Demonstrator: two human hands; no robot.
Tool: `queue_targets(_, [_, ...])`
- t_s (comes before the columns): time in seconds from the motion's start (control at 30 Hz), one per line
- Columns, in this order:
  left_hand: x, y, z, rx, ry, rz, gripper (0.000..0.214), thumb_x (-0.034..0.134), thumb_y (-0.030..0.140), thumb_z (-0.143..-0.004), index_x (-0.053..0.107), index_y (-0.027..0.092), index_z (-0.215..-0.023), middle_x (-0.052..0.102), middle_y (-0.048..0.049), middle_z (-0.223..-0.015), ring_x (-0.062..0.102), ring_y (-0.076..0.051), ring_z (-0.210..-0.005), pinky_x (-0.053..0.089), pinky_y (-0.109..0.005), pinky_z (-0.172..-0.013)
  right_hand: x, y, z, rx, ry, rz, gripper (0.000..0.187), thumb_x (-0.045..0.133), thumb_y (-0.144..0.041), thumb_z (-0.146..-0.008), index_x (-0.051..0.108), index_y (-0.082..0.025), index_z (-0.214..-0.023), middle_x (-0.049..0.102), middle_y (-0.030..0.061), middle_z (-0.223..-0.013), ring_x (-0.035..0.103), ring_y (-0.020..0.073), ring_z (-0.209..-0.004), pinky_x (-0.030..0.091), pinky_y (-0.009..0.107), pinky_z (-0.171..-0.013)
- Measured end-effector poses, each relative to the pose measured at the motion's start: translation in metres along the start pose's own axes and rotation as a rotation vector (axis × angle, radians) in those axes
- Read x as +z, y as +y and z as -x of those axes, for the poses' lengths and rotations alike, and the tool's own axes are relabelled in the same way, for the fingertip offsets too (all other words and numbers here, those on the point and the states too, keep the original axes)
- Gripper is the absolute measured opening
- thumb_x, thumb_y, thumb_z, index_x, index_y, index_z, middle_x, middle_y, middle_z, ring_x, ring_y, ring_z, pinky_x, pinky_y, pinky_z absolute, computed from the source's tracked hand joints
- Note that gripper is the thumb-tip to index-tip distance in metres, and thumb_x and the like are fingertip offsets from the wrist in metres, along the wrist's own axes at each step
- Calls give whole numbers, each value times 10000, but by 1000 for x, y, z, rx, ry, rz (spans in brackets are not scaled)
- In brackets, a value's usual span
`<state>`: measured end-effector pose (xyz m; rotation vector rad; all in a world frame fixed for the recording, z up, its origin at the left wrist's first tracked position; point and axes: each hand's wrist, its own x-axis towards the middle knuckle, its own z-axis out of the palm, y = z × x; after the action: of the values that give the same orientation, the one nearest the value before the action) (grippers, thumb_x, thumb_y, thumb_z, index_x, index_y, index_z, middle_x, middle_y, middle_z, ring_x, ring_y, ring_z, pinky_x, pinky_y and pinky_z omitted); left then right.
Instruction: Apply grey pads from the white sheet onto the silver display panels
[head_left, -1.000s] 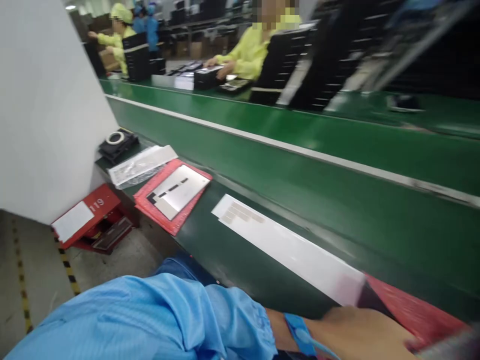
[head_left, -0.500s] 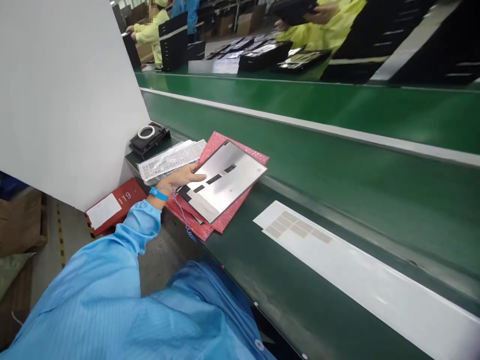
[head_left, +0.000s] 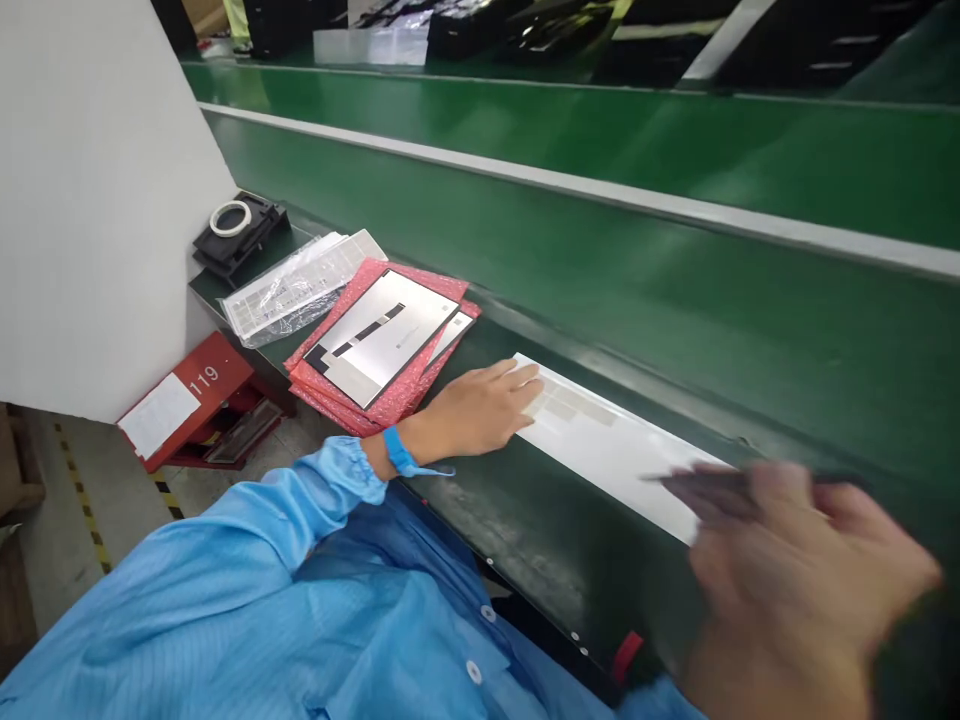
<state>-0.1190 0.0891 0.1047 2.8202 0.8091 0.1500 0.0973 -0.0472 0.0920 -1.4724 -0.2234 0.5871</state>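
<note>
One left hand [head_left: 469, 412] lies open on white strip [head_left: 615, 450]; right hand [head_left: 802, 570] blurred, grip unclear.

Left hand [head_left: 469, 408] moved to white sheet [head_left: 615, 450], silver panel [head_left: 379, 335] lying flat

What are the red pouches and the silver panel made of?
The red pouches look like glossy plastic film, going by their shiny edges. The silver panel seems metal or metal-faced, with a satiny sheen, though the look leaves that open.

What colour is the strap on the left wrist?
The wrist strap is bright blue, clearest in the head view.
</note>
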Motion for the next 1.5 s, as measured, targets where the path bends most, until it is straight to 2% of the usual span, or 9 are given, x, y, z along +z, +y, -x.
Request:
queue_targets(0.03, [11,7,-7,18,-44,5,385,505,293,-1135,671,134,-1445,595,-134,-1662,528,-245,-1548,462,-397,-1240,16,6,-3,-35,-45,-20,548,849,-457,-517,497,-157,-810,623,132,-764,655,290,-645,595,363,-522])
queue_targets(0.1, [24,12,-13,-19,-77,27,364,563,349,-1115,700,157,-1392,620,-117,-1638,552,-272,-1500,496,-432,-1164,46,21,-8,-81,-98,-30,530,793,-490,-559,552,-137,-872,642,152,-787,655,271,-623,593,331,-522])
queue_targets(0.2, [29,8,-11,-34,-72,93,420,629,456,-1089,718,176,-1389,648,-103,-1600,560,-293,-1438,501,-449,-1115,70,40,-11,-120,-116,-18,522,782,-483,-620,580,-112,-927,666,166,-842,672,244,-649,607,290,-565])
queue_targets(0.3, [28,5,-8,-19,-64,154,483,671,464,-1076,689,198,-1479,626,-85,-1623,537,-298,-1441,488,-454,-1121,65,49,-9,-212,-127,54,448,766,-451,-698,596,-107,-930,674,152,-853,685,220,-679,627,265,-638])
queue_targets(0.4, [27,6,-10,-10,-71,182,486,691,447,-1073,688,206,-1495,618,-86,-1630,531,-311,-1448,481,-461,-1132,54,47,-5,-315,-164,141,346,719,-408,-775,603,-114,-915,672,130,-837,689,214,-685,629,269,-662])
queue_targets(0.57, [25,9,-12,-16,-87,214,468,715,414,-1063,702,208,-1483,617,-86,-1623,532,-311,-1448,492,-453,-1120,52,41,-2,-348,-152,185,259,658,-369,-780,585,-148,-894,665,93,-815,691,240,-692,625,336,-656])
queue_targets(0.7, [25,10,-11,-2,-80,227,452,702,397,-1066,706,211,-1478,612,-91,-1618,527,-312,-1447,495,-456,-1122,53,40,-1,-398,-115,188,214,645,-355,-767,578,-175,-862,629,54,-764,669,235,-666,593,346,-630])
queue_targets(0.9, [24,11,-12,-4,-92,219,463,678,398,-1079,688,225,-1508,594,-96,-1625,511,-317,-1460,497,-459,-1130,56,30,5,-403,-91,232,196,642,-361,-753,577,-193,-830,588,41,-757,648,213,-672,545,329,-579])
queue_targets(1.5, [20,12,-13,-14,-114,223,467,695,399,-1076,699,232,-1513,595,-94,-1632,510,-320,-1482,507,-460,-1135,64,25,6,-346,-54,210,267,695,-399,-673,587,-181,-783,540,77,-832,608,194,-715,584,326,-562])
